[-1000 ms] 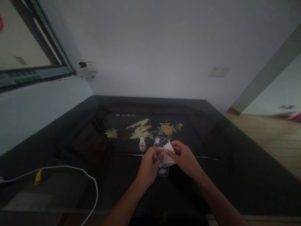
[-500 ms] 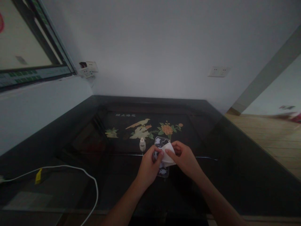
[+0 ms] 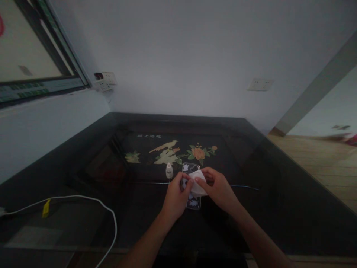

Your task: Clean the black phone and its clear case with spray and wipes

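Observation:
A white tissue [image 3: 197, 185] is pinched between both my hands above a phone case [image 3: 192, 203] with pale printed shapes, which lies flat on the dark table [image 3: 251, 156]. My left hand [image 3: 175, 195] holds the tissue's left edge and covers part of the case. My right hand [image 3: 217, 188] grips the tissue's right side. A small white dropper bottle [image 3: 169, 171] stands upright just left of the case, near my left fingers.
The table has an inlaid bird-and-flower picture [image 3: 173, 152] behind the hands. A white cable [image 3: 106, 212] with a yellow tag loops at the left front. Wall sockets [image 3: 104, 82] sit in the back-left corner, another socket [image 3: 260, 84] at right. Wooden floor [image 3: 320, 160] lies beyond the right edge.
Both hands have shifted slightly on the tissue, folding it a little smaller over the case. The bottle and case have not moved.

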Available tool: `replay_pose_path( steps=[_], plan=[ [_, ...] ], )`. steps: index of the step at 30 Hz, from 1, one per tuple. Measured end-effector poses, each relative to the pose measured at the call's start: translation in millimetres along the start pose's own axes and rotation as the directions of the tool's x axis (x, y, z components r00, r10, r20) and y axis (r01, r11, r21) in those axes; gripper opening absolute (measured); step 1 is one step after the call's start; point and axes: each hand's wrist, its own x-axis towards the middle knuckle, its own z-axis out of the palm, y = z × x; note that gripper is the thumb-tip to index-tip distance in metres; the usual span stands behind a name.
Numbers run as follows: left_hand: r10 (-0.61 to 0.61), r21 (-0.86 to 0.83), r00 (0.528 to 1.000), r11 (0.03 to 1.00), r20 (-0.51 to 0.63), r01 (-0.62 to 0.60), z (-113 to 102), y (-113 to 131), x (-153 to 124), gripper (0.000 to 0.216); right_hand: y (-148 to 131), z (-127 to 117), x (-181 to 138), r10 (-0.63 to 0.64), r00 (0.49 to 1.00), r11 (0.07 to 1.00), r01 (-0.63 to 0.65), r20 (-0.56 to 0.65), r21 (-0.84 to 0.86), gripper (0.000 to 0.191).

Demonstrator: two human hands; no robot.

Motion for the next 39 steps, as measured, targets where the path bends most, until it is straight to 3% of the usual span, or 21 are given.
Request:
replay_pose_path(
  steps=[12, 17, 22, 30, 35, 39],
  plan=[
    [-0.040, -0.035, 0.999, 0.999, -0.007, 0.040, 1, -1, -2, 0.034, 1, 0, 1, 0.001, 1.000, 1.000, 0.000, -0.023, 0.022, 0.020],
    [-0.064, -0.020, 0.998, 0.998, 0.017, 0.064, 1, -3, -2, 0.031, -2, -2, 0, -0.001, 0.998, 0.999, -0.003, -0.063, -0.053, 0.020],
    [-0.008, 0.038, 1.000, 0.999, -0.005, 0.009, 0, -2, -1, 0.027, 0, -5, 2, -0.044, 0.992, 0.984, 0.023, -0.118, -0.176, 0.021],
    [0.007, 0.051, 1.000, 0.999, 0.007, -0.007, 0, -2, -1, 0.024, 6, -6, 7, -0.067, 0.966, 0.980, 0.017, -0.248, -0.197, 0.028],
    [0.018, 0.008, 0.998, 1.000, 0.055, -0.018, -1, -5, -2, 0.024, 11, -7, 10, 0.016, 0.994, 0.996, -0.025, -0.109, -0.084, 0.037],
    [0.034, 0.037, 0.993, 0.999, 0.113, -0.038, -4, -3, -3, 0.020, 14, -9, 11, 0.058, 0.996, 0.991, -0.065, -0.067, -0.117, 0.036]
  ],
)
